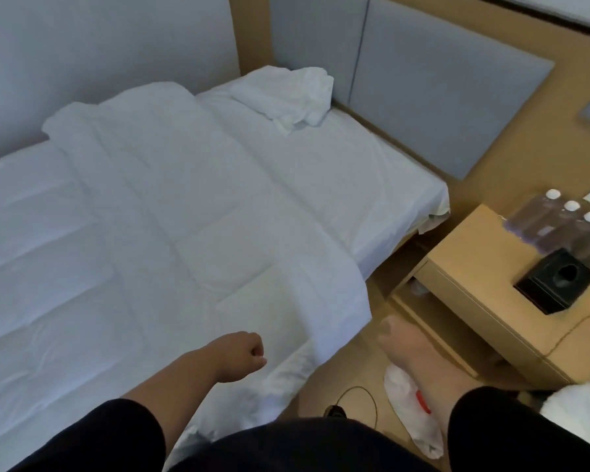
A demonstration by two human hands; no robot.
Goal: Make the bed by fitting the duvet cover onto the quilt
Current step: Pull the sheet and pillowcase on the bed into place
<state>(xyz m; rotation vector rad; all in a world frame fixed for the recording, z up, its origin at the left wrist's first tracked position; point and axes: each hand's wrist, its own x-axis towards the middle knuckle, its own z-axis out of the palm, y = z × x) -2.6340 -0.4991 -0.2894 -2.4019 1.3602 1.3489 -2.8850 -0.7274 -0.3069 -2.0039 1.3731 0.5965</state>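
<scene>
The quilt [171, 199] lies spread across the bed, well out ahead of the left hand [242, 356] and running off to its left; one corner hangs over the mattress edge between the two hands. The left hand hovers over the near edge of the bedding with its fingers curled into a loose fist, and it seems to hold nothing, though the fingertips face away from the camera, so a pinch of cloth beneath them cannot be ruled out.

Far beyond that hand, up by the headboard [433, 97], a crumpled white bundle [286, 93] is probably the duvet cover. To do this step well, the cover should be shaken out flat and its opening found before anything is pushed inside. Each quilt corner then needs matching to a cover corner, held firmly through the cloth.

The right hand [409, 338] hangs beside the draped quilt corner, above the floor, blurred; it looks relaxed and empty. Beyond it stands a wooden nightstand [484, 274] with a black box [556, 284] and capped bottles [573, 212]. A loose cable [361, 400] and a white bag [409, 413] lie on the floor beneath the hand, worth stepping around.
</scene>
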